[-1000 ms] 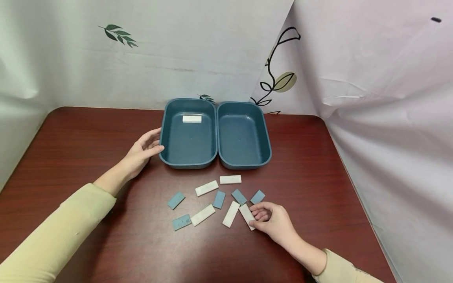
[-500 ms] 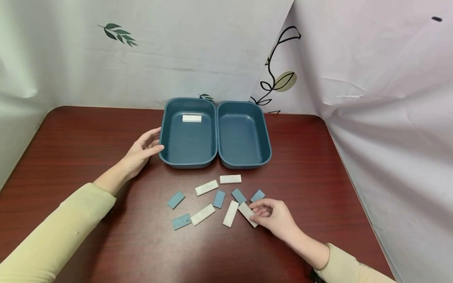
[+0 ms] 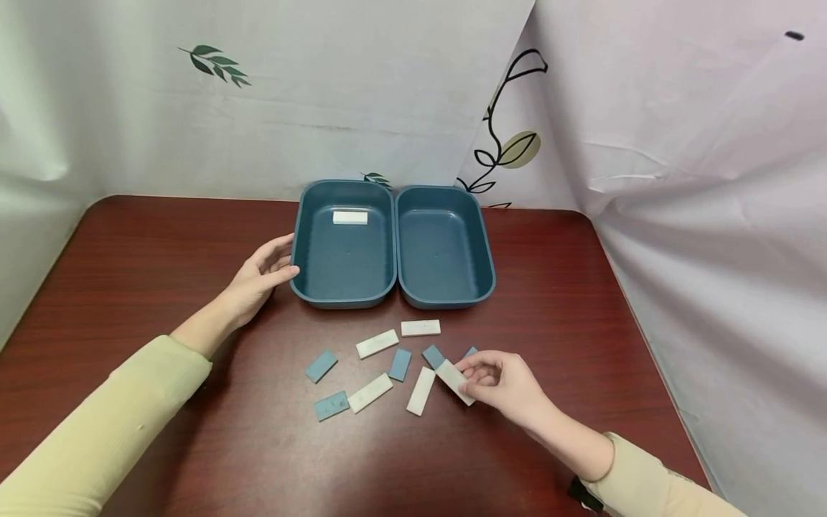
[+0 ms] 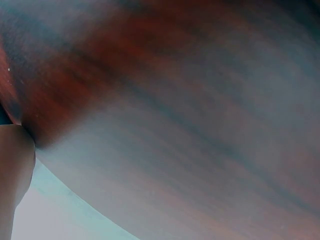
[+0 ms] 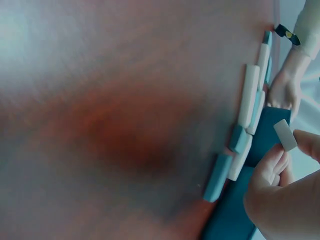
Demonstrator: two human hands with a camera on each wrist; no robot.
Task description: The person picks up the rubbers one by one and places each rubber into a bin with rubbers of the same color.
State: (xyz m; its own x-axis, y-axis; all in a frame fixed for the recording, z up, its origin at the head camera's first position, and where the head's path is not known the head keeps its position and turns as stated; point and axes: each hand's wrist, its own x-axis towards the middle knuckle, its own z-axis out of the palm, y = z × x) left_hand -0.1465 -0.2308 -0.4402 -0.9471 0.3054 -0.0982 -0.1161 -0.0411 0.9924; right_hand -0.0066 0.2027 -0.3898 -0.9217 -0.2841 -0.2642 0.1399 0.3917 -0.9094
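My right hand (image 3: 510,384) pinches a white rectangular block (image 3: 454,380) between thumb and fingers, close over the table's near right part. In the right wrist view that white block (image 5: 285,134) is tilted, its end showing between thumb and fingertips. The block's far end overlaps a blue block (image 3: 433,355) in the head view. Another blue block (image 3: 471,352) is partly hidden behind the fingers. My left hand (image 3: 255,280) touches the left side of a dark blue bin (image 3: 344,300), its thumb at the rim and relaxed fingers along the outer wall.
A second dark blue bin (image 3: 447,303) stands right beside the first. One white block (image 3: 349,217) lies inside the left bin. Several white and blue blocks, such as a white block (image 3: 421,328) and a blue block (image 3: 332,406), lie scattered on the table (image 3: 271,459). Curtains surround the back and sides.
My right hand has lifted the white block and shifted it slightly right and farther from me, so it now overlaps the blue block. The left hand and both bins have stayed put.
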